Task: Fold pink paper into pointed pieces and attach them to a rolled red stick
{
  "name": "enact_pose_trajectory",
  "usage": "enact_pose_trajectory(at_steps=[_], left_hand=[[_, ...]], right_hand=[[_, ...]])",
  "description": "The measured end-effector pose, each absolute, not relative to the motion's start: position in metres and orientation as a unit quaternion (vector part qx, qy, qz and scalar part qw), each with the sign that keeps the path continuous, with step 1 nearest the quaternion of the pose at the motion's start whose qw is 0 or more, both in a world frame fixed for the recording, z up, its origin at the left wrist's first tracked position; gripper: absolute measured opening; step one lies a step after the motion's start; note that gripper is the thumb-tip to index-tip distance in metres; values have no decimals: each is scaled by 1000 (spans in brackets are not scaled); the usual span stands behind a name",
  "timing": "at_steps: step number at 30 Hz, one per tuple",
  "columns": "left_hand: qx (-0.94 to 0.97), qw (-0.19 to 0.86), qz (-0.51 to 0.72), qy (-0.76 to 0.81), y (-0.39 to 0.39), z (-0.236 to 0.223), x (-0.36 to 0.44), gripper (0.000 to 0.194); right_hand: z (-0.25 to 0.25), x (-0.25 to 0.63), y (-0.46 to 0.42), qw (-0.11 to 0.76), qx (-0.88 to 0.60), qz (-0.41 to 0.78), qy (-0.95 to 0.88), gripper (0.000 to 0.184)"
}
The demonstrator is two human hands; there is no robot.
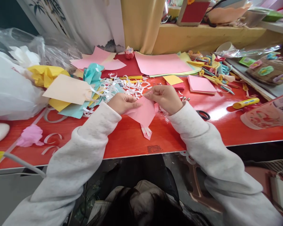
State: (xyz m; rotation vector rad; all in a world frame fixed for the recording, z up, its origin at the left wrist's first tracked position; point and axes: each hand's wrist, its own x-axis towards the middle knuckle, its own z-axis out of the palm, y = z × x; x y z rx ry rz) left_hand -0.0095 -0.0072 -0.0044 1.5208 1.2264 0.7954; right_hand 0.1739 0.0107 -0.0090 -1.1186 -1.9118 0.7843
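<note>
A pink sheet of paper (143,113) is held between my two hands above the red table, tilted with one corner toward me. My left hand (122,103) pinches its left side between thumb and fingers. At its upper edge my right hand (166,98) is closed, fingertips gripping the paper near the top corner. Just below the sheet's lower corner lies a small folded pink piece (146,131) with white on it; whether the two are joined I cannot tell. White paper shreds (124,86) lie behind my hands.
A stack of pink squares (201,84) lies at right, near scissors (204,115) with black handles partly hidden by my sleeve. A patterned cup (269,113) and yellow tube (246,103) are further right. Crumpled papers and a white plastic bag (11,91) fill the left.
</note>
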Motion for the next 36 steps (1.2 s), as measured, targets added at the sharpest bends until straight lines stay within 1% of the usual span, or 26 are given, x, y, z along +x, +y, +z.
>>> enact_pose_trajectory(at_steps=[4, 7, 9, 15, 20, 23, 28, 30, 33, 36], left_hand=[[629, 506, 304, 506, -9, 0, -8, 19], [608, 553, 282, 496, -11, 3, -7, 15], [596, 578, 264, 491, -11, 4, -8, 16], [600, 604, 215, 478, -10, 2, -12, 27], [613, 630, 182, 440, -7, -3, -16, 21], [645, 605, 166, 436, -7, -8, -14, 22], [721, 462, 213, 471, -9, -10, -5, 35], [734, 429, 242, 468, -10, -8, -3, 36], [713, 449, 290, 453, -11, -3, -1, 31], [678, 461, 323, 472, -12, 1, 1, 27]], right_hand=[[-9, 177, 14, 382, -440, 258, -771, 20], [-8, 180, 17, 391, -439, 253, -769, 20], [-8, 182, 19, 396, -436, 257, -767, 21], [-11, 187, 25, 417, -435, 264, -753, 24], [-13, 185, 26, 414, -429, 273, -755, 22], [-8, 184, 22, 406, -423, 291, -756, 20], [3, 181, 12, 388, -401, 325, -764, 23], [5, 180, 10, 384, -391, 320, -773, 24], [3, 178, 10, 374, -384, 308, -786, 22], [-2, 175, 10, 376, -383, 319, -781, 20]])
